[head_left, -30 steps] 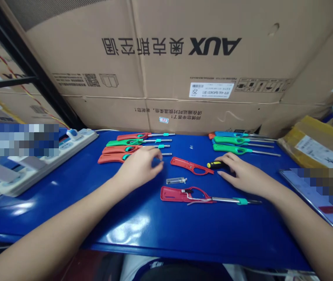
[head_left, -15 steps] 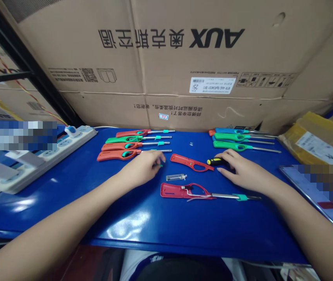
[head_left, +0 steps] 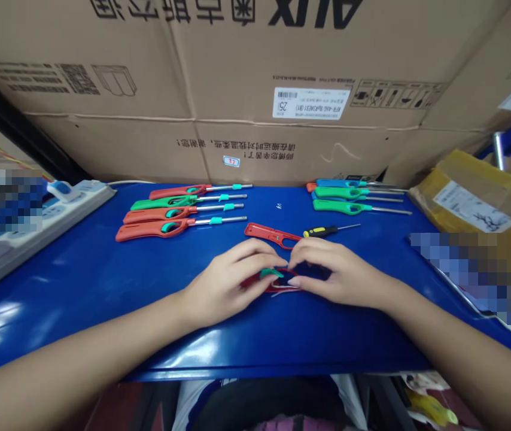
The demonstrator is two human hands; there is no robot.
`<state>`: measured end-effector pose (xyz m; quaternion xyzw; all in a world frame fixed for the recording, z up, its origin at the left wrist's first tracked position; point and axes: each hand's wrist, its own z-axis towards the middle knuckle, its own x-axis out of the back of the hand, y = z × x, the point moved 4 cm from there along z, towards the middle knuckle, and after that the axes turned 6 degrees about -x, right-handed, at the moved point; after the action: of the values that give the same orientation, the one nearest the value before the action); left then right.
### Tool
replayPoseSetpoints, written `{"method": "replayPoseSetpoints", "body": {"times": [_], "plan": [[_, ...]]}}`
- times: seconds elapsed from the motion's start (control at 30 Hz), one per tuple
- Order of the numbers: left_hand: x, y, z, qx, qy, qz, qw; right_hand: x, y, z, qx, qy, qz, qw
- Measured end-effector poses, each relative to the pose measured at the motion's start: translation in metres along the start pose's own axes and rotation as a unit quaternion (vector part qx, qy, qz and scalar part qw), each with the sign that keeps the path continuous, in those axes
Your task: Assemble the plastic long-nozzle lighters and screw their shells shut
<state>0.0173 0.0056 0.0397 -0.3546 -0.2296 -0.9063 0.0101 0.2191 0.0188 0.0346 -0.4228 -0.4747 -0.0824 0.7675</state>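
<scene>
Left grip (head_left: 228, 281) on teal piece (head_left: 270, 273), casing (head_left: 251, 279) (crosswise)

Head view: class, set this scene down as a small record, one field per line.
Left grip: holds a small green piece at a red handle half
Right grip: at that half's right side; hold unclear
Beyond them: second red half, screwdriver
Left row: four lighters, one green
Right group: overlapping green, blue, orange lighters
Surface: blue table
Backdrop: cardboard carton
</scene>
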Motion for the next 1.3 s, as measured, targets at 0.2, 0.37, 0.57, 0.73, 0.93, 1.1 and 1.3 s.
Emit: {"method": "replayPoseSetpoints", "body": {"times": [0.2,0.37,0.57,0.73,0.93,1.1,1.3], "plan": [[-0.013,0.006,-0.002,-0.038,-0.044,0.003,0.998,-0.017,-0.008,-0.003,0.040,-0.030,-0.007,0.999],[-0.009,0.000,-0.003,0.001,-0.029,-0.007,1.000,-0.009,-0.006,-0.003,0.057,0.005,0.019,0.998],[-0.005,-0.006,-0.002,0.018,-0.001,0.006,1.000,0.005,-0.005,-0.003,0.029,0.116,0.057,0.991],[-0.004,-0.007,-0.002,-0.016,0.000,0.030,0.999,0.003,-0.002,-0.002,-0.033,0.109,0.086,0.990],[-0.003,-0.005,0.000,-0.037,-0.018,0.091,0.995,-0.002,0.001,-0.001,-0.062,0.084,0.099,0.990],[-0.003,-0.007,0.000,0.001,-0.005,0.087,0.996,0.000,-0.004,-0.002,0.034,0.146,0.032,0.988],[-0.008,-0.014,-0.003,0.065,-0.052,0.067,0.994,-0.001,-0.004,-0.003,0.066,0.076,-0.049,0.994]]}}
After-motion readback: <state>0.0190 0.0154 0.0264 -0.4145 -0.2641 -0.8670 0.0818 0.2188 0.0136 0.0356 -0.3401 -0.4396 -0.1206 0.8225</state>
